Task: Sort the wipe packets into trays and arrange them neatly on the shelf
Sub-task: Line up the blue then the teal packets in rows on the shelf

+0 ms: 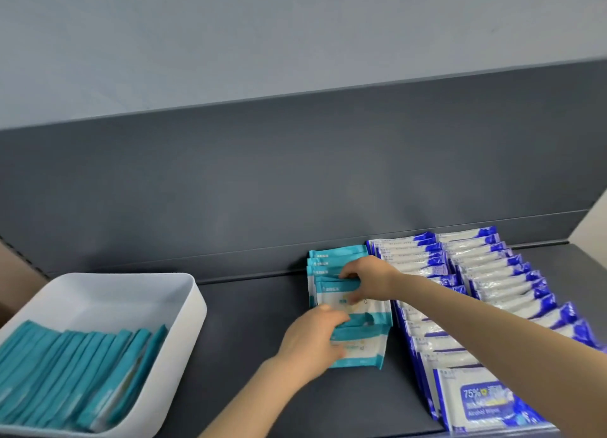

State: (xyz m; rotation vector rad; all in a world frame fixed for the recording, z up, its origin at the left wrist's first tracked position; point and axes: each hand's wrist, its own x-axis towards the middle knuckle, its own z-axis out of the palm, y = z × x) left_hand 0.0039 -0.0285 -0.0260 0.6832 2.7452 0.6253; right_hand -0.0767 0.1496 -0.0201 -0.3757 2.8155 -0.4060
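A short row of teal-and-white wipe packets point(338, 260) leans against the back of the dark shelf point(249, 322). My right hand point(368, 278) reaches across and pinches the upper packets of that row. My left hand point(312, 339) grips the front teal packets point(364, 350) near their lower edge. To the right, two long rows of blue-and-white alcohol wipe packets point(486, 273) run from the back wall to the front edge; my right forearm crosses over them. At the left, a white tray point(184, 293) holds several teal packets point(75, 372) standing on edge.
The shelf's dark back panel point(295, 181) rises behind everything, with a low lip along its base. A brown cardboard edge point(13, 273) shows at the far left. Bare shelf surface lies between the tray and the teal row.
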